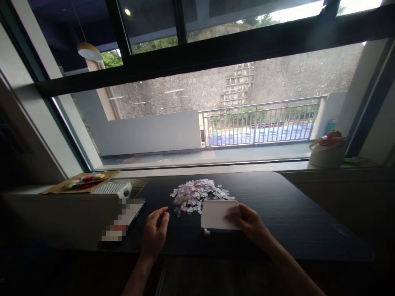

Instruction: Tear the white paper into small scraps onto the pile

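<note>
My right hand (251,222) grips the right end of a white rectangular piece (217,213) with rounded corners, like a thin card or shallow lid; I cannot tell which. It is held above the dark table (271,205), just in front of a heap of small paper scraps (194,192), pale with some pink. One scrap (207,231) shows just below its lower edge. To the left of the heap, my left hand (156,228) hovers over the table with loosely curved fingers. Its thumb stands slightly apart, and nothing shows between them.
A blurred-out flat object (131,213) lies at the table's left edge. Beyond it are a white heater (112,190) and a brown board (58,187) with colourful pieces. On the right of the windowsill (247,167) stands a white pot (327,155) with a reddish top.
</note>
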Demonstrator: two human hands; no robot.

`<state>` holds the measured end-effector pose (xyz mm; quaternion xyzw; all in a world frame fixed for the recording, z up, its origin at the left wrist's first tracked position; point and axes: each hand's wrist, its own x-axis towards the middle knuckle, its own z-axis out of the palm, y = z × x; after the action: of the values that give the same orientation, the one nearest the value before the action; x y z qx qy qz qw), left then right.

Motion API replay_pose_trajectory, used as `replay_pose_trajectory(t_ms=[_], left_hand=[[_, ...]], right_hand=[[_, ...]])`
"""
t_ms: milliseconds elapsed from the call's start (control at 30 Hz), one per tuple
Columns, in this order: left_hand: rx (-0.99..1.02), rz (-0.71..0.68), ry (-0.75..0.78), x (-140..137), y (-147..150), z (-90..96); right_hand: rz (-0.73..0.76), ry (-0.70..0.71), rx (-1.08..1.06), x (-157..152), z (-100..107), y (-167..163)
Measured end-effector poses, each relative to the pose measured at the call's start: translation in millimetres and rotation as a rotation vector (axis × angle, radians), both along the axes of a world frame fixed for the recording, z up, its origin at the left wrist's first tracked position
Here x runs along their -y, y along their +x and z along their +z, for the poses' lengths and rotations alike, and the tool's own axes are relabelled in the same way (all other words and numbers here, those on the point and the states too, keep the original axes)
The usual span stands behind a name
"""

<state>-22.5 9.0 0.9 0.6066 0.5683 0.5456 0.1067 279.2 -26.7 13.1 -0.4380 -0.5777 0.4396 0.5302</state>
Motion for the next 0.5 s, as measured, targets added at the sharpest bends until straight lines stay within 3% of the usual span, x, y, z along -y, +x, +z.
replay_pose_trajectory(t_ms=[133, 367, 500], left_hand=[[0.004, 0.001, 0.000, -0.7, -1.1, -0.5], [0.020, -0.007, -0.022, -0.7, -2.2, -1.1], [0.016, -0.001, -0.024, -0.4, -2.1, -0.5]], right_hand=[[0.061, -0.061, 0.009, -0.5, 5.6, 1.9], [0.020, -0.147, 0.095, 3.7, 14.2, 40.0], [0.121, -0.122, 0.040, -1.3, 16.2, 25.6]])
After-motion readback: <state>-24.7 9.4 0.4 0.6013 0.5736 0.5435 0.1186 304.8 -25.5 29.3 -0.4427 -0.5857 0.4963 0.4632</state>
